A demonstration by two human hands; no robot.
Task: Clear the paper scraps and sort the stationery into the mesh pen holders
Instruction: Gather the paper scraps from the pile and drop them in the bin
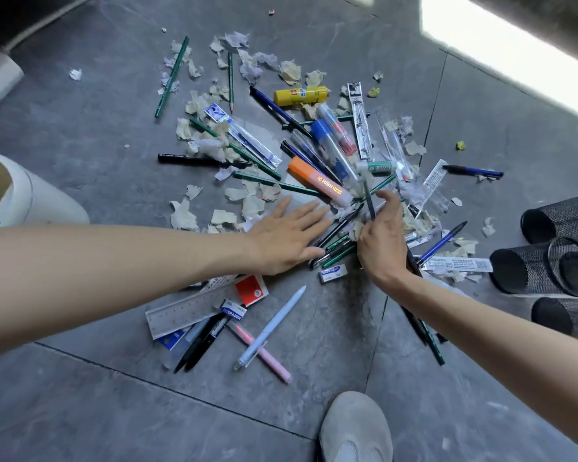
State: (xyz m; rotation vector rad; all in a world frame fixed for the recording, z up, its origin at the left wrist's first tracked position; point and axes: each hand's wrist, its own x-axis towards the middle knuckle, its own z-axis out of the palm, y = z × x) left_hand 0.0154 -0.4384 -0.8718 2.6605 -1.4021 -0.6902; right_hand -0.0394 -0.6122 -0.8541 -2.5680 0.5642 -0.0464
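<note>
Left-hand grip: fingers straight and apart, palm down, holding nothing. The fingertips lie over the near end of a cluster of dark and green pens on the floor.

Right-hand grip: thumb and fingers clamped on a dark slim pen, whose free end points away from the person. A dark pen and a green pencil extend from under the right wrist toward the person; whether the grip holds them cannot be determined.

Positions relative to the grips:
- The pen cluster lies between the two grips.
- Orange highlighter: just beyond the left fingertips, flat on the floor.
- White eraser: near side, between the two wrists.
- Paper scraps: spread beyond and to the left of the left-hand grip, mixed into the stationery.
- Mesh pen holders: three, on their sides, well right of the right-hand grip.
- Ruler, light blue pen and pink pen: on the near side of the left forearm; the blue pen crosses over the pink one.
- White container: far left of the left forearm.
</note>
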